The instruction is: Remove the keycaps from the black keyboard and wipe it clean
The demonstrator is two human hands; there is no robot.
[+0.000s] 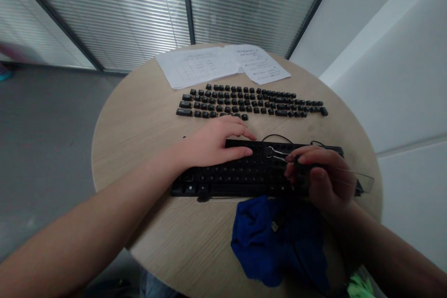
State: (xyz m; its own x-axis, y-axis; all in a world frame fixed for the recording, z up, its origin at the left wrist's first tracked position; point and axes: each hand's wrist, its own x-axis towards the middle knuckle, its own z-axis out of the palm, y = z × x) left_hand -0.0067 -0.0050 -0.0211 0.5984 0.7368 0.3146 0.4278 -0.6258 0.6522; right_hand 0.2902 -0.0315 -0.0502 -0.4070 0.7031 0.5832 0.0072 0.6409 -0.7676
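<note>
A person's hands at work on a black keyboard [240,177] at a round wooden table [139,116], seen from a head cam. The keyboard lies across the table's near-centre, under both hands. The L hand [213,142] rests flat on its upper-left part, palm down, fingers stretched out and close together, tips pointing R toward the middle. The R hand [321,177] sits over the keyboard's R end, fingers curled and pinching the dark grip of a wire puller [275,152], whose metal loops point L, just above the board and near the L fingertips. A clear strip [363,179] pokes out past the R hand; can't tell what it is. Beyond the keyboard, approx. parallel to it, loose black keycaps [251,101] are laid in rows, just beyond the L hand. Further back lie two printed sheets [199,65]. A blue cloth [268,237] sits crumpled at the near edge, touching the keyboard's front, below the R hand. A thin black cable [277,137] loops behind the board.
</note>
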